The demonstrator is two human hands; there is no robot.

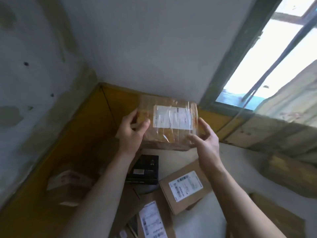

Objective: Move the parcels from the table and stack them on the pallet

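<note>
A brown cardboard parcel (169,121), wrapped in clear tape and bearing a white label (173,117) on its upper face, is held up in the air between both hands, in front of the corner where two pale walls meet. The left hand (131,131) is placed on the parcel's left end, with the thumb laid across the top face and the fingers curled round the edge behind. The right hand (205,137) is set at the parcel's lower right corner, its thumb lying along the near edge and its fingers bent round the right side; how firmly that side is gripped cannot be told, since the picture is blurred there. Below the held parcel, more parcels are seen lying in a loose heap: a black box (144,170) under the left forearm, a brown box with a white label (186,186) just to its right, tilted, and another labelled box (152,217) nearer the bottom edge, partly overlapped by the tilted one. A further box with red marks (68,183) is seen well to the left, in shadow. What the heap rests on cannot be made out. A window (267,54) with a dark green frame is seen at the upper right, with rough wooden boards (267,133) below it.
</note>
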